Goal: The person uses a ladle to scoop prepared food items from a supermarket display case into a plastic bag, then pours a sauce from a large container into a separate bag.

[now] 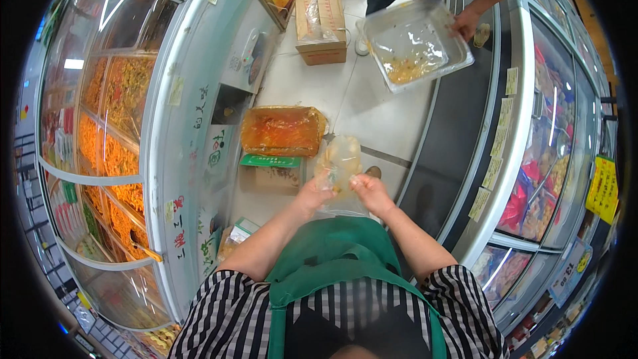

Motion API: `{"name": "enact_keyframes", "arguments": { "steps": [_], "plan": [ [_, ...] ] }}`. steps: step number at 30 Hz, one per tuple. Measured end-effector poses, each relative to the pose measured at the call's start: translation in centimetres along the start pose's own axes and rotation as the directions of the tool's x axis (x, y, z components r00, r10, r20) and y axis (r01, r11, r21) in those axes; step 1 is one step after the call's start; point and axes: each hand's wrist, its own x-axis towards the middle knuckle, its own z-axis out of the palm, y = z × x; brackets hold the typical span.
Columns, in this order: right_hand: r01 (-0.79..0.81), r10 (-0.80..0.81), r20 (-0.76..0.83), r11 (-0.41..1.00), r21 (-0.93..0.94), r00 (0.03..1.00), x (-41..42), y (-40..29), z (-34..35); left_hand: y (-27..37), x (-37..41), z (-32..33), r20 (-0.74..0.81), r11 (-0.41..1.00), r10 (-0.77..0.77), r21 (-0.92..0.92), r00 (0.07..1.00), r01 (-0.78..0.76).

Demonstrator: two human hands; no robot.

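My left hand [318,196] and my right hand [371,192] grip the two sides of a clear plastic bag [341,155]. Pale, lumpy food shows through the plastic, though I cannot tell exactly what it is. The bag's loose edge hangs near the front of my green apron [335,249]. Just beyond my left hand, a plastic-lined box [281,151] of orange-red contents rests low over the floor. Nearer to me and below that box is an open carton [271,182] with a green flap.
Another person's hand [465,24] holds a clear plastic tub [451,67] with yellowish bits and liquid, tilted. Cardboard boxes [323,52] stand ahead on the tiled floor. A glass-covered food case [162,124] lines the left; a freezer case [518,109] lines the right.
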Motion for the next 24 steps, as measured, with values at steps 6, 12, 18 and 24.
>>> {"name": "enact_keyframes", "arguments": {
  "steps": [6,12,18,24],
  "plan": [
    [0.318,-0.252,0.232,0.893,-0.320,0.940,-1.1,-5.1,4.2,-2.5,-0.4,-0.5,0.218,0.954,0.107,0.251,0.970,-0.162],
    [0.363,-0.286,0.247,0.853,-0.374,0.926,-2.1,-7.1,3.5,-1.3,-2.7,1.1,0.111,0.949,0.262,0.150,0.959,-0.277],
    [0.056,-0.056,-0.261,0.998,-0.006,0.964,-4.1,-1.3,-2.4,-0.7,-3.9,4.5,0.070,0.973,0.205,0.093,0.976,-0.211],
    [0.276,-0.174,0.215,0.543,-0.793,0.961,-5.8,3.1,-0.6,1.0,-5.4,7.0,0.091,0.933,0.360,-0.004,0.929,-0.361]
  ]
}}
